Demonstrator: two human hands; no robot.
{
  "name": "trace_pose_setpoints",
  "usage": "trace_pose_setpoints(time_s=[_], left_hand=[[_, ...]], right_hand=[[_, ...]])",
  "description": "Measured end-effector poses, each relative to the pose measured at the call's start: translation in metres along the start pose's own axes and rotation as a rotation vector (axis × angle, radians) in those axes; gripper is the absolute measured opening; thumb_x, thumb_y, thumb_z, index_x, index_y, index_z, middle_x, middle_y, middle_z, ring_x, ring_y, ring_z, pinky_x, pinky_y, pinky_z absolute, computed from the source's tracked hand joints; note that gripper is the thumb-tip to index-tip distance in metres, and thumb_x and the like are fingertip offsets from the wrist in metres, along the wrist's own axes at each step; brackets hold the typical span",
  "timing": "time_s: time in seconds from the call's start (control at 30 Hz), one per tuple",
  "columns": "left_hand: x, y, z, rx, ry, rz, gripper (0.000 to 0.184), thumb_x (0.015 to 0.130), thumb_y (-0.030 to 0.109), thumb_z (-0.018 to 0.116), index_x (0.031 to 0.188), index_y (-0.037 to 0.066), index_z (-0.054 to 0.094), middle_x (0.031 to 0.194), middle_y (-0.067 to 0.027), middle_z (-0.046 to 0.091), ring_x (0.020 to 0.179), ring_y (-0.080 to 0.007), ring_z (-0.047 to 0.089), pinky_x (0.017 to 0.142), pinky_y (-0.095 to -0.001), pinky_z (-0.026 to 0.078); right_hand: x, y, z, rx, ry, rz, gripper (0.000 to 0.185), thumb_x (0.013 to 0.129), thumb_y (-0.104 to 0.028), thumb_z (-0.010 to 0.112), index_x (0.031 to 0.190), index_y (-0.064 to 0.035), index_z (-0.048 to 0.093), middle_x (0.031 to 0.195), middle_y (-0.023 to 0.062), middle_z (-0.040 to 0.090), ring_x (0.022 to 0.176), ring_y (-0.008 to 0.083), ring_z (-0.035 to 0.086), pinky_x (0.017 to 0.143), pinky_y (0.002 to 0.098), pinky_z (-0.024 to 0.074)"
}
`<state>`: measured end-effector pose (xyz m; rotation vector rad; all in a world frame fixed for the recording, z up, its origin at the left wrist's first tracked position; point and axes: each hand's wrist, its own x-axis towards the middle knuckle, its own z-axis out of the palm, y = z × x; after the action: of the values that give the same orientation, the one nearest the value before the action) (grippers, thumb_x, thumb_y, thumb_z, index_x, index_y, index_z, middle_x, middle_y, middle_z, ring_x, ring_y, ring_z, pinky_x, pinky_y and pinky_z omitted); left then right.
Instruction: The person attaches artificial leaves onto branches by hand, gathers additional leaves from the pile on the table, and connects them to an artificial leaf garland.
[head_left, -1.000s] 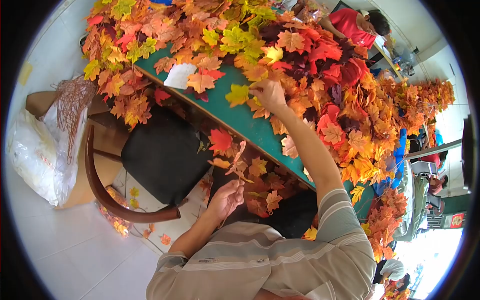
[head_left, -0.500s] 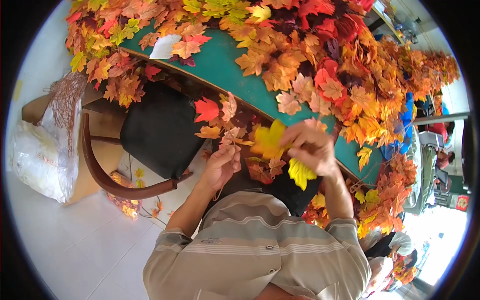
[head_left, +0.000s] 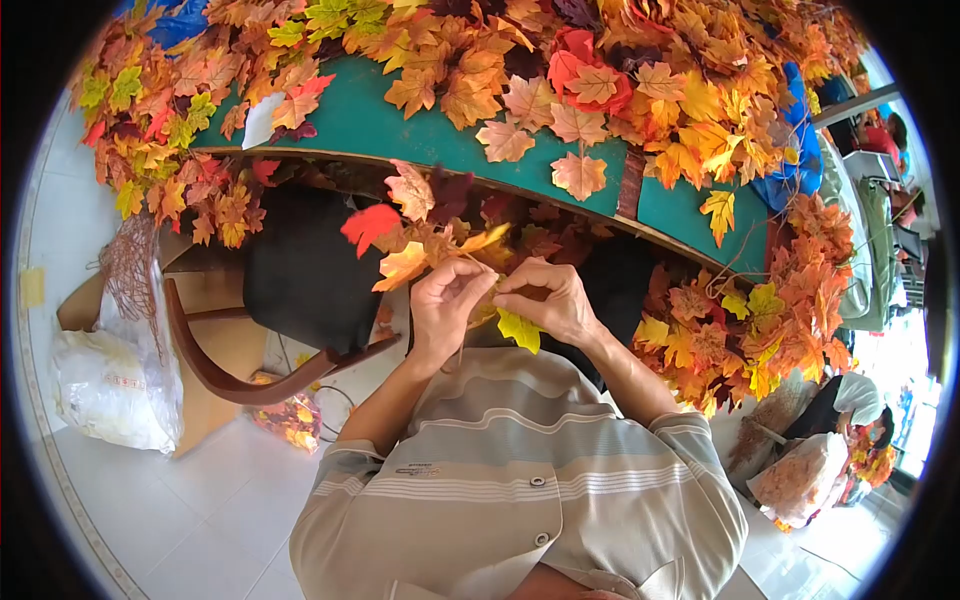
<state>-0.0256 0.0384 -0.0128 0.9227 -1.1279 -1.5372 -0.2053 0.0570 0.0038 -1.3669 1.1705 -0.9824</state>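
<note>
My left hand [head_left: 447, 306] is closed in a pinch on the stem of an artificial maple leaf garland. From it an orange leaf [head_left: 402, 266], a red leaf [head_left: 369, 228] and a pinkish leaf [head_left: 411, 191] fan out above, and a thin stem end hangs below. Close to its fingertips, my right hand [head_left: 556, 302] pinches with thumb and forefinger. A yellow-green maple leaf [head_left: 520, 331] hangs just under the right fingers, its stem apparently between them. The exact contact point is too small to make out.
A green table [head_left: 365, 112] stands ahead, heaped with orange, red and yellow leaves [head_left: 465, 85]. A chair with a black seat [head_left: 305, 270] is at the left, beside a white plastic bag [head_left: 120, 375]. More leaves [head_left: 770, 310] hang at the right, near blue plastic [head_left: 797, 150].
My right hand has moved left, bringing yellow leaves close to my left hand's fingertips. The camera view has turned, so the table sits more level. My left hand keeps its pinch.
</note>
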Motion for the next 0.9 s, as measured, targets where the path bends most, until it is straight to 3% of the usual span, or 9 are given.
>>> trace_pose_setpoints(time_s=[0.4, 0.6, 0.8, 0.9], left_hand=[[-0.002, 0.008, 0.007, 0.161, -0.004, 0.078, 0.005, 0.086, -0.002, 0.067, 0.089, -0.003, 0.063, 0.084, -0.0028, 0.060, 0.071, -0.0050, 0.054, 0.063, -0.0198, 0.044], [-0.001, 0.010, 0.006, 0.321, -0.042, 0.137, 0.007, 0.085, -0.001, 0.069, 0.087, -0.004, 0.063, 0.084, -0.0029, 0.061, 0.073, -0.0061, 0.057, 0.066, -0.0199, 0.046], [-0.011, 0.009, -0.001, 0.195, -0.016, 0.017, 0.005, 0.086, -0.004, 0.066, 0.088, -0.002, 0.062, 0.086, -0.0027, 0.061, 0.077, -0.0058, 0.058, 0.067, -0.0202, 0.046], [-0.022, 0.010, -0.008, 0.088, 0.013, -0.084, 0.004, 0.087, -0.005, 0.065, 0.088, -0.001, 0.062, 0.085, -0.0027, 0.061, 0.073, -0.0063, 0.059, 0.065, -0.0207, 0.047]], right_hand=[[-0.006, 0.002, -0.006, 0.005, 0.056, -0.063, 0.011, 0.077, -0.005, 0.078, 0.085, -0.0007, 0.072, 0.080, 0.0059, 0.065, 0.073, 0.0125, 0.057, 0.064, 0.0263, 0.0457], [-0.005, 0.000, -0.005, -0.043, 0.071, -0.078, 0.012, 0.076, -0.008, 0.077, 0.084, -0.0008, 0.072, 0.075, 0.0064, 0.065, 0.069, 0.0144, 0.057, 0.061, 0.0288, 0.0449], [0.000, -0.003, 0.000, -0.123, 0.022, -0.146, 0.009, 0.076, -0.008, 0.076, 0.081, -0.0024, 0.071, 0.072, 0.0061, 0.064, 0.069, 0.0157, 0.058, 0.063, 0.0275, 0.0436], [0.003, -0.008, 0.009, -0.078, -0.031, -0.176, 0.009, 0.076, -0.007, 0.075, 0.080, -0.0009, 0.070, 0.073, 0.0068, 0.066, 0.072, 0.0191, 0.059, 0.064, 0.0326, 0.0470]])
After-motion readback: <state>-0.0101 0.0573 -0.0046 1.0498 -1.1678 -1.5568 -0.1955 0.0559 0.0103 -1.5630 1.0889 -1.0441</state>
